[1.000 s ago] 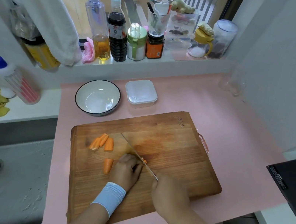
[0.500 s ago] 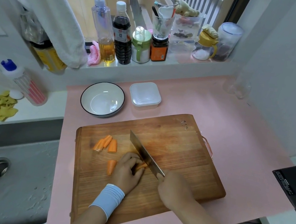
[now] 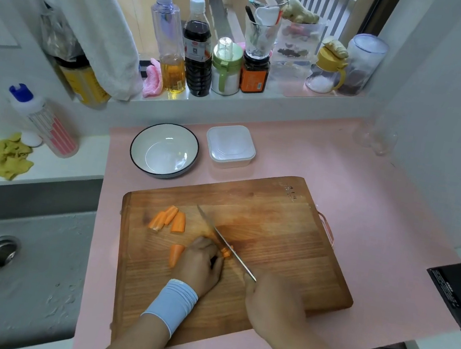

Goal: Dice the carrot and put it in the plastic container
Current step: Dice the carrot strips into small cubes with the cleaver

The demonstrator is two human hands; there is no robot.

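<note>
Fingers (image 3: 212, 254) of the left hand (image 3: 200, 266) are curled down over a carrot piece (image 3: 226, 252) near the board's (image 3: 287, 243) left edge; the knife (image 3: 224, 242) is gripped by the right hand (image 3: 272, 304). Carrot is judged stiff and roll-prone (best pinned flat-side down).

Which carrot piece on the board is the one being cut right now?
The small carrot piece pinned under the left hand, with the knife blade on it. The lone piece beside that hand and the three grouped pieces farther back lie untouched.
</note>
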